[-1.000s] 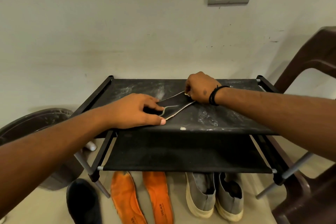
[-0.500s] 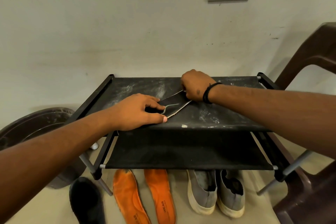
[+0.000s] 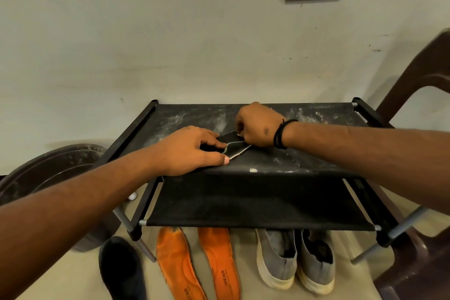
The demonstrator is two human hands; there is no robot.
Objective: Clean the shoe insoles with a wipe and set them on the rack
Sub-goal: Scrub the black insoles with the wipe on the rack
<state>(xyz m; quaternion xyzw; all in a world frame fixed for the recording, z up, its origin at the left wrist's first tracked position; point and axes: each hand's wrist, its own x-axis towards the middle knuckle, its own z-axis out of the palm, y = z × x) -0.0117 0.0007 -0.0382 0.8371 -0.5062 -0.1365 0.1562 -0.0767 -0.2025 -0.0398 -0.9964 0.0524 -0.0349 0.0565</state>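
A dark insole [image 3: 231,143] with a pale edge lies on the dusty top shelf of the rack [image 3: 304,161]. It is pressed down by the left hand [image 3: 187,151], fingers flat, and pinched at its far end by the curled right hand [image 3: 258,124]. Below, on the floor: two orange insoles [image 3: 194,265], grey shoes [image 3: 294,258], a black shoe [image 3: 121,273]. A brown chair [image 3: 414,80] stands right.
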